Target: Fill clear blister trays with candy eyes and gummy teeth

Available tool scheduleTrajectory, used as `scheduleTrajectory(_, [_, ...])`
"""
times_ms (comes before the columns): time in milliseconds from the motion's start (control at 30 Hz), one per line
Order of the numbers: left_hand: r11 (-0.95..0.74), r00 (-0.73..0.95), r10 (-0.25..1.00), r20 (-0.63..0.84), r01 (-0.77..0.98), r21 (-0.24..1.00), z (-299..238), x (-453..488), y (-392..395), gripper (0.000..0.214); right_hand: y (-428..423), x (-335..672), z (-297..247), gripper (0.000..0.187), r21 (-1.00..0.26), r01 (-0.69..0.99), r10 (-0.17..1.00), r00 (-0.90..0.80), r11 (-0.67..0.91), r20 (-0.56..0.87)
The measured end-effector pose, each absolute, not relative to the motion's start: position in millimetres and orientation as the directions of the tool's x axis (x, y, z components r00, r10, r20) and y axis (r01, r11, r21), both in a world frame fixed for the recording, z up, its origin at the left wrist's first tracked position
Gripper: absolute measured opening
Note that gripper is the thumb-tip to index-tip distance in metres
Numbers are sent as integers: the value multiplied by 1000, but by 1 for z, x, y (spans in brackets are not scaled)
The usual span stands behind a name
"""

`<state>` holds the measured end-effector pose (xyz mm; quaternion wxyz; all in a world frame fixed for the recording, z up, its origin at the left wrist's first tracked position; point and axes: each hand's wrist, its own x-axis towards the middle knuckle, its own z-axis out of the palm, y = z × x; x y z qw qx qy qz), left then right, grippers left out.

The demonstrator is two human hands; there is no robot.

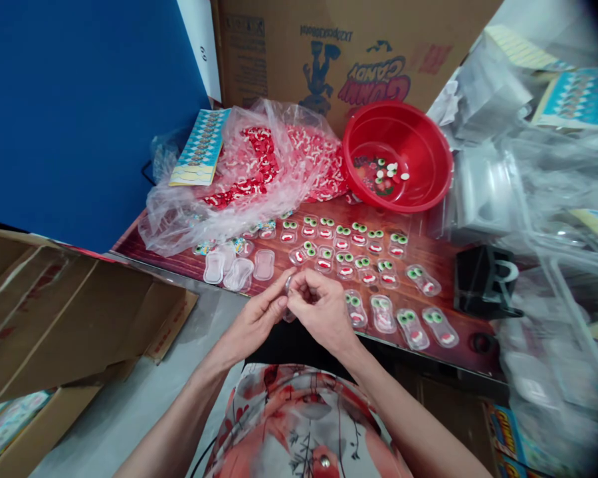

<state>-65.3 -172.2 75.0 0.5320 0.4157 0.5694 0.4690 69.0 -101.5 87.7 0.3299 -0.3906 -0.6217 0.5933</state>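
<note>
My left hand (256,318) and my right hand (323,309) meet at the near edge of the wooden table (458,345). Both pinch one small clear plastic blister shell (288,287) between their fingertips. Just beyond them lie rows of filled clear shells (359,249), each holding green gummy eyes and a red mouth. A few empty shells (236,269) lie to the left of the rows. A clear bag of red-and-white gummy mouths (259,169) sits behind them. A red bowl (428,143) at the back holds a few eye candies.
A gummy candy carton (349,46) stands behind the bowl. Open cardboard boxes (54,312) sit at the left on the floor. A black tape dispenser (483,279) and heaps of clear plastic packaging (528,179) fill the right. A printed card (202,146) leans on the bag.
</note>
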Motion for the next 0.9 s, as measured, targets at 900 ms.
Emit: scheduleTrajectory(900, [396,-71,907,-414,-189,899,69,-75,-178,30,-116,69,54,13,-815,401,779,-620,417,93])
